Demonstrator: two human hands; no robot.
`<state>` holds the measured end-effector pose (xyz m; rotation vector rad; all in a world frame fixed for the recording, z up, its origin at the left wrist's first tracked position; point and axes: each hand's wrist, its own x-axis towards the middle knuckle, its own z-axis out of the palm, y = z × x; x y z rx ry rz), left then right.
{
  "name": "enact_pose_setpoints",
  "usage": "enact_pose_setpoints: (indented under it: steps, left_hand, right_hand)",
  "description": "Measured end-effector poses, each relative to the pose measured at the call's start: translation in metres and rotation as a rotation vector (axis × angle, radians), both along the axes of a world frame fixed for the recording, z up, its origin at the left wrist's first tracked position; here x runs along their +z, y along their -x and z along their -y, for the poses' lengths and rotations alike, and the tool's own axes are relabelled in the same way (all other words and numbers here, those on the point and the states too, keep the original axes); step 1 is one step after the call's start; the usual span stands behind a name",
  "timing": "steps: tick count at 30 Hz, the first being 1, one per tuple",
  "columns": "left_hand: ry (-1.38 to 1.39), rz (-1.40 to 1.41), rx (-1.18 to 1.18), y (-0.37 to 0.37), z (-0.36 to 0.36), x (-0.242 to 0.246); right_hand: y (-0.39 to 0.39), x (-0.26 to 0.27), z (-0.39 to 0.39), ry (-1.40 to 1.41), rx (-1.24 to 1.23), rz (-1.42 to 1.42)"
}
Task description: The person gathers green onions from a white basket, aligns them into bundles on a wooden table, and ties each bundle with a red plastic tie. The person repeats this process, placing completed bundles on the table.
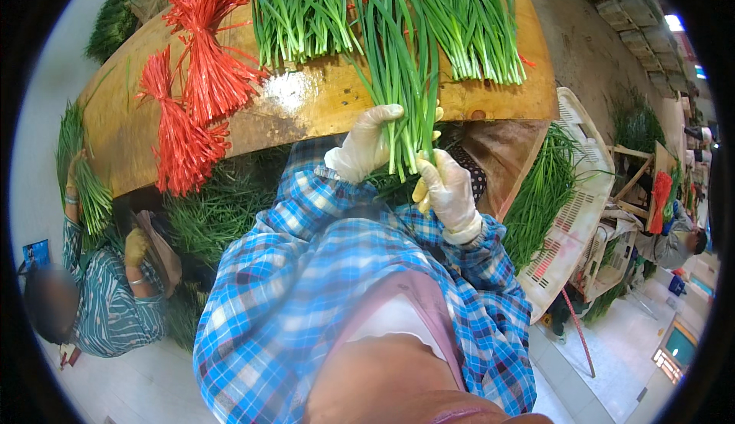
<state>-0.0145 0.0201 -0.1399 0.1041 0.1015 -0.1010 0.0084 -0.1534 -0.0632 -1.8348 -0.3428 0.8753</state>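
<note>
My left hand (pixel 367 139), in a pale thin glove, is closed around a bunch of green leafy stalks (pixel 402 79), which look like garlic chives, near their pale cut ends. At the lower right of that bunch, my right hand (pixel 445 191), gloved too, pinches the end of a stalk between thumb and fingers. The leaves reach up over the edge of a wooden table (pixel 321 108). Two more piles of chives lie on it, one at the left (pixel 304 22) and one at the right (pixel 476 33). Red plastic ties (pixel 212 68) lie in two bundles at the left.
A white plastic crate (pixel 565 211) with loose greens (pixel 542 194) stands at my right. More greens (pixel 224 211) are heaped below the table's edge at my left. A co-worker (pixel 115 297) sits at the far left holding chives; another person (pixel 672 240) is at the far right.
</note>
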Motion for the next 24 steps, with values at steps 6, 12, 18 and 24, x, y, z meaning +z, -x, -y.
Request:
enact_pose_setpoints:
  steps: [6, 12, 18, 24]
  left_hand:
    - [-0.033, -0.011, 0.016, -0.001, 0.000, -0.006]
    - [-0.184, -0.019, 0.054, 0.003, 0.006, 0.001]
    - [-0.263, -0.119, 0.041, 0.009, 0.001, 0.015]
    - [-0.444, -0.062, 0.045, 0.009, 0.008, 0.019]
  right_hand:
    - [-0.012, 0.002, -0.002, -0.185, -0.132, -0.229]
    - [-0.007, -0.014, -0.006, -0.029, 0.000, 0.187]
    - [-0.014, -0.023, -0.005, 0.127, 0.053, 0.685]
    - [-0.021, -0.020, -0.010, 0.059, 0.085, 0.626]
